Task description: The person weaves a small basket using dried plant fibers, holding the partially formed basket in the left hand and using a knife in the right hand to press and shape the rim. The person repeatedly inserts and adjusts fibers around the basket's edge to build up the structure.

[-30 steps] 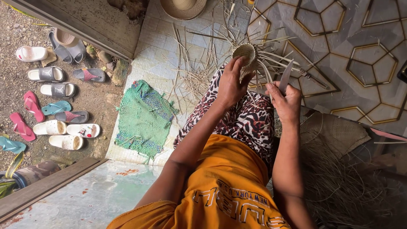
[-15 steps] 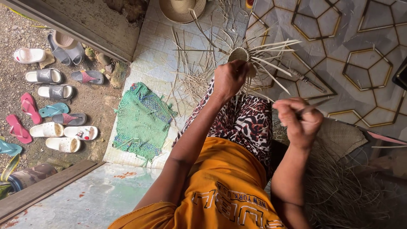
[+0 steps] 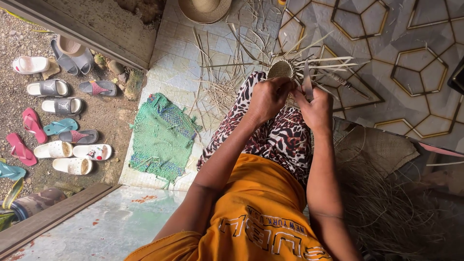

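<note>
**A:** What do you see from where you sit?

**B:** I am looking down through the head camera. My landmark is the small woven basket (image 3: pixel 282 69), a round start of weaving with pale strips (image 3: pixel 333 62) sticking out from it like sun rays. It sits just past the knees, over the leopard-print trousers (image 3: pixel 278 137).

**A:** Where are the hands?

**B:** The left hand (image 3: pixel 267 99) is right below the basket, touching it. Its fingers are curled shut around the basket's near edge. The right hand (image 3: pixel 316 108) is just beside the basket, on its right. It is pinched tight on one flat strip (image 3: pixel 307 79) that stands up next to the basket.

**A:** Do the two hands touch?

**B:** They are very close. I cannot tell if they touch.

**A:** What else is near the basket?

**B:** Loose dry stalks (image 3: pixel 220 87) lie on the floor to its left. Past the basket, at the top edge, is a straw hat (image 3: pixel 205 8). Lower left of it lies a green woven mat (image 3: pixel 162 137). Far to the left, on the dirt, are many sandals (image 3: pixel 53 123) in rows. To the right of the basket the floor (image 3: pixel 411 72) has gold six-sided shapes. Lower right is a heap of thin dry fibres (image 3: pixel 391 212).
</note>
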